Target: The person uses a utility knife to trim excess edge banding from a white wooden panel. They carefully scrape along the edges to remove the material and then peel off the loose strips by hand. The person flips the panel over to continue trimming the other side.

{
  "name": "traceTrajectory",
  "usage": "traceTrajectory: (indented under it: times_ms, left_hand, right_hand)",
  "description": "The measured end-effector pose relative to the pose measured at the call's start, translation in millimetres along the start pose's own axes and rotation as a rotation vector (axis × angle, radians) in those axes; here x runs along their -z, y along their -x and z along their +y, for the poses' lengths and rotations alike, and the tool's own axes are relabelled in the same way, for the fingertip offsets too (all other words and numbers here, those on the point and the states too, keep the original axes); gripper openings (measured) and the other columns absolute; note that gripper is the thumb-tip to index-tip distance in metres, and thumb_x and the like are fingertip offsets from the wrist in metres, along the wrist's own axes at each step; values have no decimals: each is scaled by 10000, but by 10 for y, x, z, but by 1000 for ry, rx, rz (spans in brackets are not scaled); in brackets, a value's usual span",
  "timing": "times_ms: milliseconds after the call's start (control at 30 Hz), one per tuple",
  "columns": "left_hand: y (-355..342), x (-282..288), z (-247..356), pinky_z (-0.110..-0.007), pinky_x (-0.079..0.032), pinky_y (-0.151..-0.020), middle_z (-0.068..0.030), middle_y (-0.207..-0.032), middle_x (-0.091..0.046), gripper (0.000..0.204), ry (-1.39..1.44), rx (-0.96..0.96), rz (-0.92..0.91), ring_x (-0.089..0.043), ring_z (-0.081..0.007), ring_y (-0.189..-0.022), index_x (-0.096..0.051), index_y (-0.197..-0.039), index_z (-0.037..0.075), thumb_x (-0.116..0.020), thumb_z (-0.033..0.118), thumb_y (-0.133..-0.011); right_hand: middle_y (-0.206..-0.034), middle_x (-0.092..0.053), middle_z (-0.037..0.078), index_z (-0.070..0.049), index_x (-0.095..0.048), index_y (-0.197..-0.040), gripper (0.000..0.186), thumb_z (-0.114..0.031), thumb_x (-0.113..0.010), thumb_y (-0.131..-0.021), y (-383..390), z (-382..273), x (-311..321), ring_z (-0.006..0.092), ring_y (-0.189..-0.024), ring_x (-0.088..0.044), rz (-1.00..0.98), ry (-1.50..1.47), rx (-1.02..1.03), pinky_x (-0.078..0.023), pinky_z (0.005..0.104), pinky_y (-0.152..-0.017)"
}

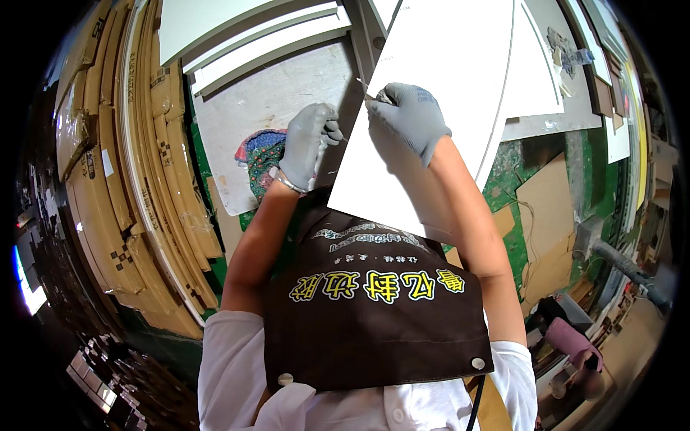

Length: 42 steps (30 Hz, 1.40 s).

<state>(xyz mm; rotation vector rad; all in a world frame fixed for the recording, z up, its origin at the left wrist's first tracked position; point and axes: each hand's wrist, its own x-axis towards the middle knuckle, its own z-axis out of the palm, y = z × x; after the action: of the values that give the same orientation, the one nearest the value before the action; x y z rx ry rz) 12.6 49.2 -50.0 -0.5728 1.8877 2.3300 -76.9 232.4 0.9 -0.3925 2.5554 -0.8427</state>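
A large white panel [445, 65] lies in front of me, with a corner close to my dark apron [374, 330]. My right hand [413, 118], in a grey glove, is above the panel's left edge. Its fingers are closed in a pinch on something small and thin, too small to name. My left hand [309, 144], also gloved in grey, is just left of that edge. Those fingers are curled in; what they hold, if anything, I cannot make out. Partly behind my left wrist is a patterned blue, green and red cloth [262, 161] on the grey tabletop [244, 108].
White boards [266, 47] lie at the far left of the table. Long flattened cardboard packs [108, 208] stand along the left side. Clear plastic scraps [571, 57] lie at the far right. A grey pipe [632, 273] and another person [575, 341] are at the lower right.
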Motion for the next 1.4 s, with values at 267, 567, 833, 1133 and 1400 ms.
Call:
traceTrajectory:
  times_ms: [267, 567, 833, 1133, 1400]
  left_hand:
    - [-96, -152, 36, -228, -473, -717, -39, -914, -616, 423, -397, -69, -166, -543, -79, -767, -585, -1130, -25, -713, 308, -902]
    - [-480, -392, 32, -301, -509, -669, -80, -827, -638, 461, -593, -112, -89, -593, -164, -721, -595, -1064, -23, -663, 414, -931]
    - [-472, -128, 214, -179, -430, -510, -33, -871, -625, 384, -149, 168, -108, -572, -67, -663, -621, -1130, 26, -509, 373, -1010]
    - [102, 13, -15, -229, -460, -799, -21, -1006, -609, 495, -17, 151, -295, -545, -74, -886, -522, -1333, -57, -656, 203, -934]
    - [43, -198, -33, -235, -482, -780, -73, -1050, -646, 438, -73, 27, -177, -581, -84, -880, -537, -1287, -98, -627, 134, -927]
  right_hand:
    - [-853, -689, 140, -17, -665, -1038, 220, -156, -564, -900, -198, 429, 73, 257, -762, -656, 480, -316, -24, -513, 358, -725]
    - [-809, -624, 19, 20, -641, -1161, 251, -91, -600, -940, 270, 425, -33, 36, -621, -511, 516, -592, -73, -425, 201, -551]
    - [-769, -650, 32, 41, -681, -1027, 239, -177, -656, -932, 440, 249, -68, 78, -704, -578, 269, -582, -126, -473, 234, -634]
    - [-794, -678, 205, -47, -638, -871, 438, -485, -631, -889, -48, 3, -58, 387, -767, -660, 214, 106, 24, -503, 441, -685]
    - [-701, -627, 84, -9, -652, -884, 198, -203, -688, -887, -41, 215, 47, 170, -648, -587, 401, -299, -49, -483, 296, -635]
